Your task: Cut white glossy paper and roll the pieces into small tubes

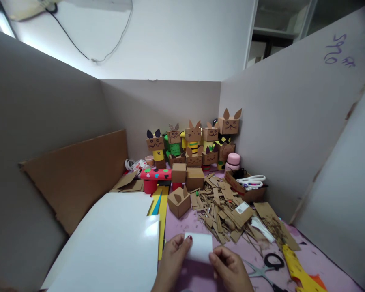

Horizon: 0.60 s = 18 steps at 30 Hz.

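A small rectangular piece of white paper (200, 246) is held up near the table's front edge. My left hand (173, 259) pinches its left side, thumb on the near face. At its lower right corner my right hand (230, 265) grips it between thumb and fingers. Right of that hand lie scissors (260, 271) with a dark handle, and a yellow piece with dark spots (299, 269). On the left a large white sheet (118, 239) covers the table, partly over yellow paper (162, 211). Beyond my hands sits a cardboard box head with ears (179, 202).
Cardboard scraps (219, 207) are heaped right of centre. Behind them stand a box with white-handled scissors (254, 181) and a pink bottle (232, 161). Several cardboard animal figures (193, 134) line the back. Grey panels (158, 101) enclose the table; a brown cardboard sheet (82, 174) leans left.
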Motion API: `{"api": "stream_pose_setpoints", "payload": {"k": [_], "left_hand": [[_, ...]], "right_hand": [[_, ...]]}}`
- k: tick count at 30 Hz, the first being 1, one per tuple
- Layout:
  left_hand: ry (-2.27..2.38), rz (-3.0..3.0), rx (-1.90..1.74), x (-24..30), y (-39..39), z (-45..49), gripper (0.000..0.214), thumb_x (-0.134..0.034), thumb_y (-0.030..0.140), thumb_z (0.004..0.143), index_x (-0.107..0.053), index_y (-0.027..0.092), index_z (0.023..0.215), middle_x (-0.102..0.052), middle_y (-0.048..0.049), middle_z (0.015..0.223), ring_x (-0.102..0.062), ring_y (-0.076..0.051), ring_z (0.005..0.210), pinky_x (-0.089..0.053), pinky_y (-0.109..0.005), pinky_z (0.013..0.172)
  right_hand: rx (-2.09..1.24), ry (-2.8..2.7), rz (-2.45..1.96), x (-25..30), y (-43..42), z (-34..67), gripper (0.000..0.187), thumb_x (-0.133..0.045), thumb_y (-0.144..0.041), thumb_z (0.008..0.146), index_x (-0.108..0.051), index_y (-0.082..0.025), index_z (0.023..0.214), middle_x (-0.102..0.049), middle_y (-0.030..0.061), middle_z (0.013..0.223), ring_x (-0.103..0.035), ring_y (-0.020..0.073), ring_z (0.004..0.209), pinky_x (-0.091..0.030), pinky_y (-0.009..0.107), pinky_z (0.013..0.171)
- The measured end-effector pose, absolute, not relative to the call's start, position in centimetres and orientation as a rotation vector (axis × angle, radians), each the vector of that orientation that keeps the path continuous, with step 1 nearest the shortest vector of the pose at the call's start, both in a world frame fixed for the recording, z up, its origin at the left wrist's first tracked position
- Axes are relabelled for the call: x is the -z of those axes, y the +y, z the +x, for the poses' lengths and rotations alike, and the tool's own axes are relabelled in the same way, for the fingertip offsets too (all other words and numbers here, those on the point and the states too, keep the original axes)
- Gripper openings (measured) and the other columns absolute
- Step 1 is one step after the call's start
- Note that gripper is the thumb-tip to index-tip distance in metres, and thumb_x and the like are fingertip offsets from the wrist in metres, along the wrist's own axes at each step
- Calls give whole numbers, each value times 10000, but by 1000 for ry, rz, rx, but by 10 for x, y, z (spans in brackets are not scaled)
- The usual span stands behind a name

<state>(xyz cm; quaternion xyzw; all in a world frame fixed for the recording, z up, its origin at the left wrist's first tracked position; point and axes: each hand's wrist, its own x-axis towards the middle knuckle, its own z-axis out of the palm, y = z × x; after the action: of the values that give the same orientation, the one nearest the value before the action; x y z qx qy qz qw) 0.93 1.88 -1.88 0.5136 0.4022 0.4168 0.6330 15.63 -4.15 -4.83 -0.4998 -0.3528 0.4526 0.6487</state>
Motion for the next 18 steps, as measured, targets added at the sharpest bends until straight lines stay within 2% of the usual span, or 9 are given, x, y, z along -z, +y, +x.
{"api": "stream_pose_setpoints", "payload": {"k": [4,7,10,12,14,16,18], "left_hand": [[909,1221,-951,15,14,12,499,-792,588,545,-663,118,653,-625,-18,590,-529,-143,578,-381,-233,562],[962,1227,-980,15,14,12,503,-741,624,595,-628,134,609,-576,12,538,-472,-118,521,-338,-222,511],[996,1240,-1003,17,16,8,541,-658,686,643,-600,150,592,-571,10,523,-482,-133,506,-348,-235,494],[1023,1259,-1038,17,16,5,542,-572,684,731,-638,150,665,-641,-28,594,-569,-181,609,-410,-255,558],[1042,1322,-1073,14,15,3,526,-505,647,804,-684,154,836,-724,-80,755,-634,-230,779,-464,-283,666],[1038,1418,-1081,10,13,3,466,-602,599,759,-705,173,919,-748,-103,892,-646,-254,859,-484,-301,715],[1024,1514,-1058,6,11,3,348,-737,515,652,-741,187,769,-745,-87,822,-645,-253,782,-482,-301,689]], "right_hand": [[-1007,-761,-1180,48,-41,159,527,-689,-680,654,-584,-165,622,-432,-93,387,-346,43,335,-231,176,401],[-1000,-760,-1156,48,-42,159,547,-721,-687,601,-632,-153,679,-533,-50,443,-437,73,387,-296,182,426],[-984,-771,-1121,50,-42,158,515,-781,-637,554,-644,-145,621,-573,-19,455,-460,93,435,-326,195,454],[-985,-744,-1132,50,-41,159,502,-758,-630,604,-604,-153,560,-530,-29,380,-411,81,400,-294,189,435],[-1003,-695,-1140,51,-39,163,510,-724,-650,635,-592,-160,595,-510,-47,350,-369,65,357,-259,177,413],[-1031,-652,-1131,52,-37,165,521,-724,-660,627,-590,-156,631,-504,-60,342,-349,48,326,-233,163,398],[-1061,-616,-1112,52,-35,166,526,-744,-650,611,-592,-148,649,-493,-67,329,-336,35,305,-213,153,387]]}}
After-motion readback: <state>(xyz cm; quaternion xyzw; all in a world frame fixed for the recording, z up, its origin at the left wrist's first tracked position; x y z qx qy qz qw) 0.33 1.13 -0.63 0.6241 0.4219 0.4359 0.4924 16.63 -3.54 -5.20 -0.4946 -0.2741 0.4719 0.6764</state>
